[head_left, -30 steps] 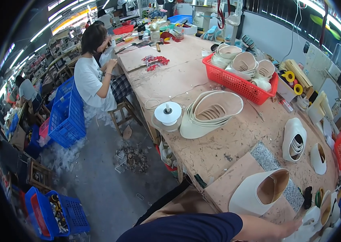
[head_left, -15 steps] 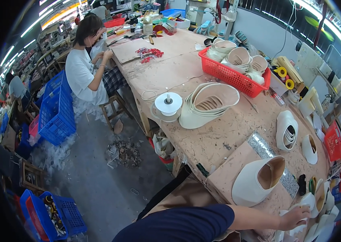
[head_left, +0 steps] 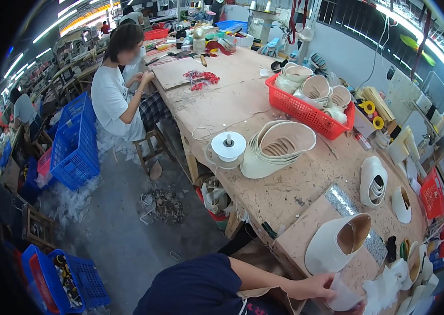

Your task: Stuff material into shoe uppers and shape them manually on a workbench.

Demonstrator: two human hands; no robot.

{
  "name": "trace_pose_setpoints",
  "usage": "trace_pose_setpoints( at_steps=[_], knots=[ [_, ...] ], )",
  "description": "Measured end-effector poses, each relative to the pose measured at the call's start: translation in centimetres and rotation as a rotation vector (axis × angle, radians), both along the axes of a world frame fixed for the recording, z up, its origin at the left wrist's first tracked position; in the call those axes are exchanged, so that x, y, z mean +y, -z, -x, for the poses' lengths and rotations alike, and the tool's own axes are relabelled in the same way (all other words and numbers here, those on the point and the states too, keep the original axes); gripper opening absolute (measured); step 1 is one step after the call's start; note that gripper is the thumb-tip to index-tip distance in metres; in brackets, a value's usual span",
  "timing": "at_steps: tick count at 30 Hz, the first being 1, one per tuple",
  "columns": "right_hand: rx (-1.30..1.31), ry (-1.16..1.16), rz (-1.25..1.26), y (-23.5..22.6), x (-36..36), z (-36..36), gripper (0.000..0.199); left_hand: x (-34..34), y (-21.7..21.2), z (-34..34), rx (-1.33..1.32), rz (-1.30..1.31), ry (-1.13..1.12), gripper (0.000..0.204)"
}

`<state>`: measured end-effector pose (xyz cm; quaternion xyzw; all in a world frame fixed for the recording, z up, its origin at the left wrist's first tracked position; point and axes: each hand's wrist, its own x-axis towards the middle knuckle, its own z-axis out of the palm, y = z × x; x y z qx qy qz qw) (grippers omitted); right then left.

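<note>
We see one hand point(head_left: 316, 286) only, reaching rightward from the lower edge, fingers closed on a pale translucent piece point(head_left: 343, 296) at the near edge of the workbench point(head_left: 285, 189). The white boot upper point(head_left: 337, 244) lies just beyond it, long axis running up-right, opening away from us. Which hand this is we cannot tell; no other hand shows

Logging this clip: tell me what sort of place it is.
Probably a footwear workshop: long worn wooden workbench, red plastic basket of cream boot uppers, cream boot shaft beside the person's hand.
</note>
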<state>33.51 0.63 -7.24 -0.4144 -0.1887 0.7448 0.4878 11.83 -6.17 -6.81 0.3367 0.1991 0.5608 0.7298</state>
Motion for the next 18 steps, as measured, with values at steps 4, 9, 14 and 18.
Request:
trace_pose_setpoints(
  at_steps=[4,9,14,18],
  knots=[
    [-0.139,-0.1,-0.356,1.2,-1.7,4.7,0.029,-1.4,2.3,1.7,0.152,-0.04,-0.294,0.032],
    [-0.573,-0.283,-0.518,-1.3,-3.3,7.8,0.046,-5.1,1.4,6.4,0.274,0.147,-0.359,0.022],
    [-0.568,-0.336,-0.512,-3.3,-2.4,9.9,0.038,-4.0,0.4,8.2,0.714,-0.004,-0.585,0.037],
    [-0.694,-0.326,-0.629,-4.6,-0.7,12.6,0.032,-1.5,-1.7,10.3,1.093,-0.321,-0.818,0.046]
  ],
)
